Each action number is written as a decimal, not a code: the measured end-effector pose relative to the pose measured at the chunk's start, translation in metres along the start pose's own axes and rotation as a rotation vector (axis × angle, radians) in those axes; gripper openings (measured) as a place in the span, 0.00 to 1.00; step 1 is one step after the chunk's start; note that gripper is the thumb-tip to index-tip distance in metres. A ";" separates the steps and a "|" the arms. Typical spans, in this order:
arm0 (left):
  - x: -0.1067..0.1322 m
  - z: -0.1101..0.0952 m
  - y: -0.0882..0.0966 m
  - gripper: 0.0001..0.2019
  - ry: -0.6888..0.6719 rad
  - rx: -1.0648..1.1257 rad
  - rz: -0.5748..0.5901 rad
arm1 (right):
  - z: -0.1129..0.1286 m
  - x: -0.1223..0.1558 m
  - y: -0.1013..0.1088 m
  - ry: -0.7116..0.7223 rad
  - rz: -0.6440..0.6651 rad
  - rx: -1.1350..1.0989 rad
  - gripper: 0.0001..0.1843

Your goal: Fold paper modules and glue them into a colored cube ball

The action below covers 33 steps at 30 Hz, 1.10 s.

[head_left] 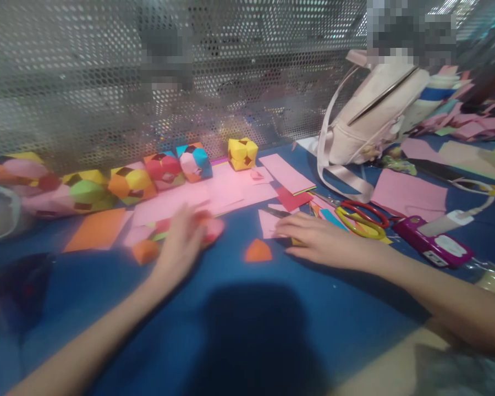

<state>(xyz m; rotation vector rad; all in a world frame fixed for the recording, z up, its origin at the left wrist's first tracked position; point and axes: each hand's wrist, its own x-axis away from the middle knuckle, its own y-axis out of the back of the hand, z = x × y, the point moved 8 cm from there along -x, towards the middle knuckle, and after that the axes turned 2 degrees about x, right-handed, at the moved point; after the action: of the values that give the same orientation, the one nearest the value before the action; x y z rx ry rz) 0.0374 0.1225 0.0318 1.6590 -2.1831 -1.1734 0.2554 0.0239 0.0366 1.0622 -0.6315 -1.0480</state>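
My left hand (pixel 180 237) is over a cluster of red and pink folded paper pieces (pixel 211 228) and an orange one (pixel 146 251). It is smeared by motion, so whether it grips any piece cannot be made out. My right hand (pixel 313 235) lies palm down with its fingers stretched out, over small paper scraps beside a pink piece of paper (pixel 267 223). A small yellowish piece is partly hidden under its fingers. Between the hands lies an orange folded paper piece (pixel 258 251). Scissors with red handles (pixel 369 212) and scissors with yellow handles (pixel 359 224) lie just beyond my right wrist.
Multicoloured folded paper balls (pixel 132 182) line the back, with a yellow paper cube (pixel 243 153) near the perforated metal panel (pixel 247 66). Pink sheets (pixel 226 187) spread before them. At right are a pale bag (pixel 363 118) and a purple device (pixel 433 242) with a white plug.
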 end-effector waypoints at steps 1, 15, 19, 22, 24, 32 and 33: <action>-0.001 0.002 -0.002 0.19 0.011 0.024 0.008 | -0.005 0.004 -0.001 -0.006 0.020 0.018 0.13; -0.005 0.010 -0.019 0.17 0.143 0.368 0.147 | 0.023 -0.074 -0.006 -0.014 0.095 -0.220 0.31; -0.010 0.017 -0.023 0.19 0.248 0.443 0.124 | 0.033 -0.105 -0.028 0.002 0.127 -0.404 0.39; -0.013 0.015 -0.021 0.21 0.267 0.464 0.116 | 0.039 -0.108 -0.029 0.071 0.135 -0.408 0.33; -0.013 0.011 -0.017 0.20 0.257 0.469 0.120 | 0.039 -0.104 -0.028 0.074 0.167 -0.344 0.32; -0.003 0.009 -0.024 0.15 0.343 0.649 0.029 | 0.047 -0.098 -0.034 0.131 0.127 -0.201 0.39; -0.001 0.008 -0.027 0.15 0.350 0.667 0.028 | 0.049 -0.097 -0.035 0.152 0.104 -0.208 0.36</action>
<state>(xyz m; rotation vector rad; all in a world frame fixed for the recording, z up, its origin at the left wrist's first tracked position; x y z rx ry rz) 0.0536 0.1247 0.0090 1.8528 -2.4765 -0.0964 0.1620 0.0897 0.0293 0.9080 -0.4401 -0.9120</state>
